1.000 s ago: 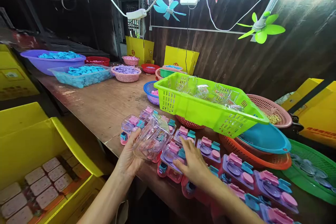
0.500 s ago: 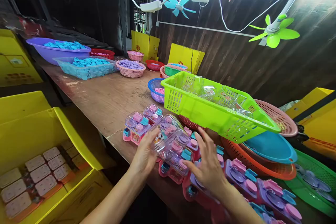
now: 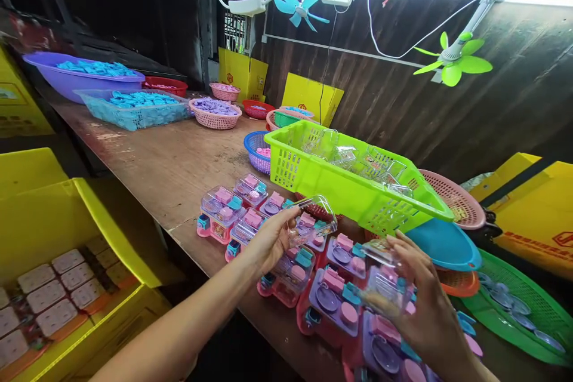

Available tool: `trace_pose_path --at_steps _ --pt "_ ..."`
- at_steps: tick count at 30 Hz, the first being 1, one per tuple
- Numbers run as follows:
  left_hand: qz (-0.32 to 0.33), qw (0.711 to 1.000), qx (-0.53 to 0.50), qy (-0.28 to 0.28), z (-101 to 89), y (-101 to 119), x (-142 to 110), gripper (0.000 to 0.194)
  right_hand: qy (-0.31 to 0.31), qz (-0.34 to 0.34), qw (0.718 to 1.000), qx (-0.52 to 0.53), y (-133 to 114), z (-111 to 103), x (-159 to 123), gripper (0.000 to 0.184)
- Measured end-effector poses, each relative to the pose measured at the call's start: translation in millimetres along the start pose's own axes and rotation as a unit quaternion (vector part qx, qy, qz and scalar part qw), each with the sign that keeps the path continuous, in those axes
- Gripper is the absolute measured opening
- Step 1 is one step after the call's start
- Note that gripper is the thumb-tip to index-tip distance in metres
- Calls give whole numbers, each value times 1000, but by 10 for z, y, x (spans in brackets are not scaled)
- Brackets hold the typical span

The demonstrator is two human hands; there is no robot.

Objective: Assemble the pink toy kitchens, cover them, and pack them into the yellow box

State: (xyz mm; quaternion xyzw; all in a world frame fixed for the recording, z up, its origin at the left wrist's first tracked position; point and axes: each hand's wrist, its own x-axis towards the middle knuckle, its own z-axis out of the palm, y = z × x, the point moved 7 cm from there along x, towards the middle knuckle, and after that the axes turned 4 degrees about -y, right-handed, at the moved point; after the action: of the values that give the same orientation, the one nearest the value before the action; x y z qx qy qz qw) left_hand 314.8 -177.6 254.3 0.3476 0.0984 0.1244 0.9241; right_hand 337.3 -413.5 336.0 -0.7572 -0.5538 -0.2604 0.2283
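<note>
My left hand (image 3: 271,242) is closed on the edge of a clear plastic cover (image 3: 326,210), held tilted above the rows of toys. Over to the right, my right hand (image 3: 423,295) grips a second clear cover (image 3: 385,286), blurred by motion, above the uncovered toys. Beneath both hands stand pink and purple toy kitchen sets (image 3: 329,298) with pink and blue parts and round purple dishes. Those nearer the left end, such as the toy set at the corner (image 3: 221,206), wear clear covers; those on the right are uncovered.
Behind the toys, a lime-green basket (image 3: 340,176) of clear covers rests over other baskets. A blue basin (image 3: 447,248) and green basket (image 3: 528,310) lie right. Tubs and baskets of coloured parts, including a purple tub (image 3: 40,71), stand farther back. An open yellow carton (image 3: 111,233) is at left.
My right hand has moved right and now holds a clear cover; its fingers were apart before. My left hand has lifted its cover off the toys. The view has shifted slightly.
</note>
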Motion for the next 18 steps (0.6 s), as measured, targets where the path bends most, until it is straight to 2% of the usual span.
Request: trace_pose_path --at_steps 3,6,8,11,18 --pt "-18 992 120 -45 -16 115 299 26 -52 124 991 -11 265 -51 -247 75" --pt "-65 965 240 -77 -23 157 656 29 -37 167 984 -50 347 -169 -432 76" --pt "-92 939 317 -103 -2 133 848 35 -32 174 982 -65 356 -212 -515 74" --pt "-84 905 401 -117 39 72 1035 42 -49 165 982 -73 347 -192 -611 75" --pt "-63 851 507 -120 18 -121 1217 41 -97 130 984 -74 344 -39 -812 78"
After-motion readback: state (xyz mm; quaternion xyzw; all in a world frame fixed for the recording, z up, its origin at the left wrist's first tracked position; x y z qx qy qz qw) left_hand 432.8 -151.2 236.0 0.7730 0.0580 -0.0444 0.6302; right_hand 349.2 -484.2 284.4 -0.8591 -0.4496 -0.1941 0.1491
